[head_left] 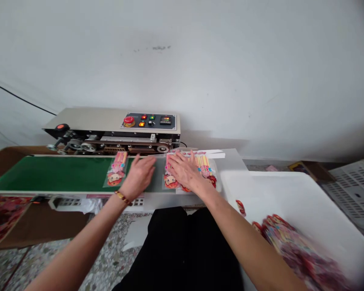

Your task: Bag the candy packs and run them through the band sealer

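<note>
Just right of a printed bag (pixel 117 169) on the green conveyor belt (pixel 63 173), my left hand (pixel 138 174) hovers with its fingers apart and nothing seen in it. My right hand (pixel 184 169) lies with spread fingers on several clear bags (pixel 204 165) printed with a cartoon face and yellow and pink stripes. These bags rest side by side on the plastic-covered end of the work surface. Behind the belt stands the sealing machine (pixel 94 117), its buttons and number display lit.
More bags are heaped on a white table (pixel 276 188) at the right. A carton with bags (pixel 45 222) sits below the belt at left. A white crate (pixel 354 190) stands at far right. The wall (pixel 200 72) rises behind the machine.
</note>
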`<state>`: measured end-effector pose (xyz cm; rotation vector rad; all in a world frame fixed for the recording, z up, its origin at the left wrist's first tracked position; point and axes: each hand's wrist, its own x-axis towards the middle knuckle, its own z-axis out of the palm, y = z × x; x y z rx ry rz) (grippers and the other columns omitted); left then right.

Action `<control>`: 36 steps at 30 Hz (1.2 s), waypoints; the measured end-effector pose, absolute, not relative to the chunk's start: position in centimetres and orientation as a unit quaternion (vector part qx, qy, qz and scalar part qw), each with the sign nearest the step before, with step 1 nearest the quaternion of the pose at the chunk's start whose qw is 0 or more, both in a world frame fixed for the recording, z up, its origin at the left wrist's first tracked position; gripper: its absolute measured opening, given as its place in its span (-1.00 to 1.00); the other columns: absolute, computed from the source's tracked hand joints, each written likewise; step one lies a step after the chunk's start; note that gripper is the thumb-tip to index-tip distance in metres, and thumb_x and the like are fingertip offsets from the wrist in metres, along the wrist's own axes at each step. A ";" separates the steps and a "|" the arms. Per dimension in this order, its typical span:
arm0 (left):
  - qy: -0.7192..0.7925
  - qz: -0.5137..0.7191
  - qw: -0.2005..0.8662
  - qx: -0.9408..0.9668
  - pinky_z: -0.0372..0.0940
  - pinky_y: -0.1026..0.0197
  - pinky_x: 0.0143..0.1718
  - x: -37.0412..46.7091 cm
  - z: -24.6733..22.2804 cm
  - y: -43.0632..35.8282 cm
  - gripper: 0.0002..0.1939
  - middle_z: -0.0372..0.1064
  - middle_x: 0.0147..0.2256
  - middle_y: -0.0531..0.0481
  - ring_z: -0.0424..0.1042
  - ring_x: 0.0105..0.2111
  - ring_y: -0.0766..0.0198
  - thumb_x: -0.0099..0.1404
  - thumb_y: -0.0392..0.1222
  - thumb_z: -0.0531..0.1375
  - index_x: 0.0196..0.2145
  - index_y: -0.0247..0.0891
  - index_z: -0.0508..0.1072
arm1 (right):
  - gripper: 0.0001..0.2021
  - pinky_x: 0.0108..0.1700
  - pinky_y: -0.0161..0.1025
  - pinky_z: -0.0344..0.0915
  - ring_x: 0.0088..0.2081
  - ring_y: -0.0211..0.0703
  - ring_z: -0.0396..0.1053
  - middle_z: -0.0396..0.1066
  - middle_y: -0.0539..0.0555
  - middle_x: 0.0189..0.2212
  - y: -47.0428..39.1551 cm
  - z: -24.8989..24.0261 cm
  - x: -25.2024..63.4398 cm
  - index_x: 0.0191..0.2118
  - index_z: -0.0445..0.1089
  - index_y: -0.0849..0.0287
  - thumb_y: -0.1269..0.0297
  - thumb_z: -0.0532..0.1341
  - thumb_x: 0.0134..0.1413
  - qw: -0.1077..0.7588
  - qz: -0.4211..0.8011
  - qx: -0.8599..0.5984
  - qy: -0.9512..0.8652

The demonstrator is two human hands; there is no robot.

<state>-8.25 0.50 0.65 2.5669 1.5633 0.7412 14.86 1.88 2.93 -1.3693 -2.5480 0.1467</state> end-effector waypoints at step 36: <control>0.553 0.195 0.014 0.810 -0.16 -0.41 0.38 -11.6 0.0 0.5 -0.60 0.35 0.23 -0.23 0.30 0.26 -0.07 0.49 -0.07 -0.02 0.14 -0.18 0.43 | -0.66 0.39 0.48 -0.40 0.33 0.16 0.14 0.36 0.21 0.23 0.4 1.7 17.8 0.18 0.39 0.19 0.24 0.03 0.46 0.118 0.010 -0.496 -0.860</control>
